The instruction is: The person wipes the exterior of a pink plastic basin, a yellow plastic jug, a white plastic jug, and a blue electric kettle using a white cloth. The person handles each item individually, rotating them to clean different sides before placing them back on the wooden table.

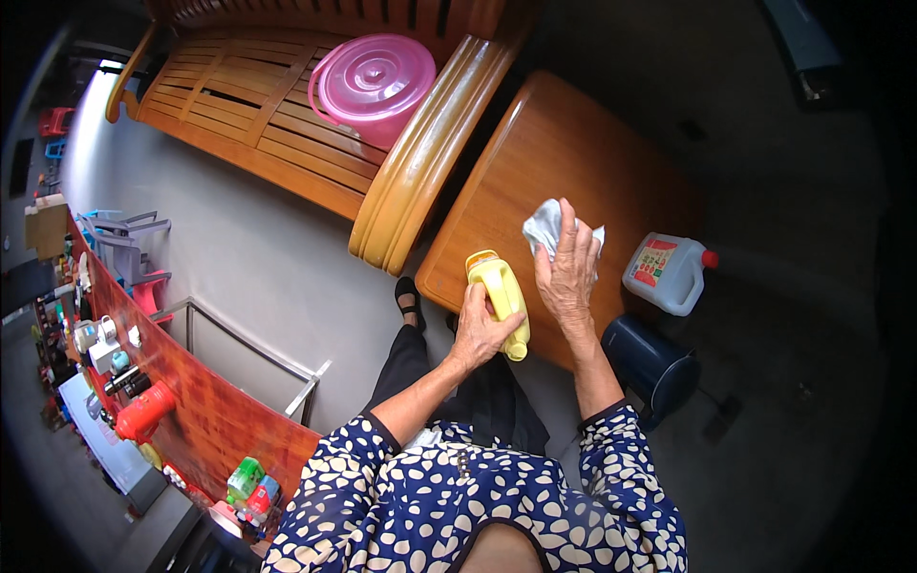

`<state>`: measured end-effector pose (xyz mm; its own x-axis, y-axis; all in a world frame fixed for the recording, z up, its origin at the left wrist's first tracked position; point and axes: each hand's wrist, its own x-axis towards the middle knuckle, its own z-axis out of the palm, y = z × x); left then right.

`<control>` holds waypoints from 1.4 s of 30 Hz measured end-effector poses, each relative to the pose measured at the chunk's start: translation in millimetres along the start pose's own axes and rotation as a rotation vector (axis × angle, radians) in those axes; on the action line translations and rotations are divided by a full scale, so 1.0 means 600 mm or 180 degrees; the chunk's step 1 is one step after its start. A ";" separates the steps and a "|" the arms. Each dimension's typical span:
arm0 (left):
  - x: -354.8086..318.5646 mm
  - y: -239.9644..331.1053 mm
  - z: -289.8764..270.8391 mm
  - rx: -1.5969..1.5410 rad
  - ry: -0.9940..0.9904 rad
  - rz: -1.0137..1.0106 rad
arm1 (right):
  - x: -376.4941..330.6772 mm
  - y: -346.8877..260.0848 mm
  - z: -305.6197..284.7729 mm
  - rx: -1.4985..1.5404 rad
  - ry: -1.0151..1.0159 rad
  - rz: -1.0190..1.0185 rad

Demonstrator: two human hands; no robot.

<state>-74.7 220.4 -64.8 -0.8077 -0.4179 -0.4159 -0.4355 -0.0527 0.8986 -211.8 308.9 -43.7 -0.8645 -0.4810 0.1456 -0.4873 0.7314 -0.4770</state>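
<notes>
My left hand [479,327] is closed around the handle of a yellow plastic bottle [509,291]. The bottle is tilted, its narrow end towards me and its wide end, with some orange on it, over the near edge of a brown wooden side table [564,134]. Over the tabletop, my right hand [568,277] holds a crumpled white cloth [543,227], possibly tissue, which sticks out on both sides of the fingers. Part of the cloth is hidden under that hand. To the right of it is a translucent plastic jug [666,274] with a red cap and a label.
A slatted wooden bench [248,91] bears a lidded pink bucket [377,86] beyond the table. Below the jug stands a dark bin [650,368]. On the left runs a long red table [215,401] with a red thermos-like container [145,411], bottles and clutter. Plastic stools [129,244] stand behind it.
</notes>
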 end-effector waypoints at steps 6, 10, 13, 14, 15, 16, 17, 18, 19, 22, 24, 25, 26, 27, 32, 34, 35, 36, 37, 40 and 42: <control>0.001 -0.019 0.009 -0.0532 0.0546 -0.0380 | -0.018 -0.014 0.029 0.2276 -0.1457 0.0147; -0.012 -0.027 0.006 -0.0562 0.0922 -0.0351 | -0.010 0.012 0.031 0.1810 -0.1939 -0.0549; -0.017 -0.029 0.010 -0.0126 0.0946 -0.0169 | -0.011 0.027 0.064 0.1880 -0.1979 -0.0071; -0.023 -0.023 0.004 0.0116 0.0966 0.0135 | -0.010 0.027 0.071 0.2311 -0.1928 0.0229; -0.024 -0.016 -0.003 0.0363 0.0890 0.0395 | -0.006 0.035 0.068 0.2577 -0.2087 0.0503; -0.024 -0.008 -0.010 0.0607 0.0806 0.0659 | 0.000 0.047 0.059 0.2842 -0.2236 0.0783; -0.025 -0.001 -0.018 0.0862 0.0731 0.0919 | 0.004 0.050 0.052 0.3119 -0.2391 0.1058; -0.021 0.004 -0.024 0.0838 0.0655 0.1040 | 0.002 0.050 0.053 0.3054 -0.2187 0.0934; -0.019 0.003 -0.027 0.0855 0.0722 0.1056 | -0.006 0.046 0.054 0.2960 -0.1872 0.0522; -0.006 0.004 -0.033 0.0928 0.0941 0.1199 | -0.022 -0.013 0.014 0.1988 -0.1196 -0.0403; -0.007 -0.001 -0.038 0.0990 0.0926 0.1211 | -0.040 -0.043 -0.009 0.1661 -0.0978 -0.0887; -0.008 -0.005 -0.039 0.1021 0.0915 0.1213 | -0.047 -0.057 -0.018 0.1479 -0.0964 -0.0970; -0.009 -0.013 -0.036 0.1033 0.0958 0.1321 | -0.056 -0.053 -0.011 0.1568 -0.0867 -0.0913; -0.012 -0.020 -0.035 0.1065 0.0922 0.1392 | -0.062 -0.049 -0.006 0.1629 -0.0854 -0.0866; -0.030 -0.034 -0.046 0.1189 0.0748 0.1585 | -0.070 -0.029 0.030 0.1590 -0.0683 -0.0621; -0.032 -0.040 -0.049 0.1134 0.0716 0.1551 | -0.056 -0.022 0.046 0.1577 -0.0663 -0.0598; -0.031 -0.041 -0.050 0.1137 0.0736 0.1551 | -0.048 -0.019 0.053 0.1553 -0.0686 -0.0558; -0.028 -0.042 -0.050 0.1139 0.0756 0.1550 | -0.040 -0.017 0.060 0.1529 -0.0712 -0.0518; -0.027 -0.043 -0.051 0.1139 0.0777 0.1547 | -0.032 -0.014 0.068 0.1504 -0.0739 -0.0479; -0.031 -0.041 -0.056 0.1128 0.0679 0.1561 | -0.015 0.014 0.097 0.1520 -0.0785 -0.0095; -0.032 -0.044 -0.055 0.1109 0.0611 0.1653 | -0.004 0.047 0.119 0.1763 -0.0927 0.0336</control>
<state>-34.5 199.8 -75.9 -0.8764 -0.4660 0.1214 -0.1371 0.4831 0.8648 -214.7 296.0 -119.5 -0.7975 -0.5888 -0.1313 -0.1981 0.4611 -0.8650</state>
